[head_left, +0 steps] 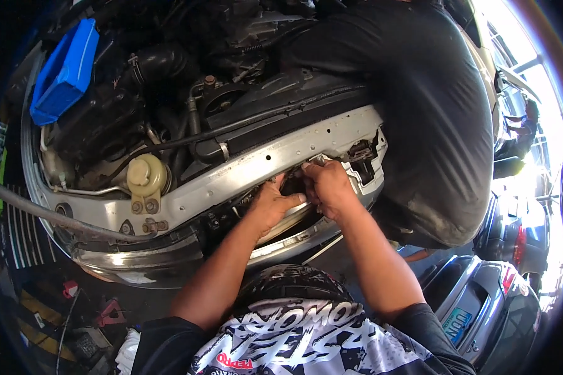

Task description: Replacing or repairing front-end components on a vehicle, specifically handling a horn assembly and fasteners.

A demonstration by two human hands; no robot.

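Both of my hands are at the front of a car with its engine bay exposed, at a gap under the silver front crossmember (231, 167). My left hand (271, 206) reaches its fingertips under the member's lower edge, thumb pointing right; it seems closed around a dark part there, mostly hidden. Beside it, my right hand (329, 186) has its fingers curled in a pinch against the edge of the member. What it grips is too small to make out. Between the hands lies a dark cavity. A silver bumper strip (281, 245) runs below my wrists.
A person in dark clothing (438, 125) leans over the engine bay close on my right. A blue plastic tray (64, 72) rests at the far left. A cream-capped reservoir (147, 176) and a grey hose (69, 220) are left of my hands. Another car (481, 306) stands behind right.
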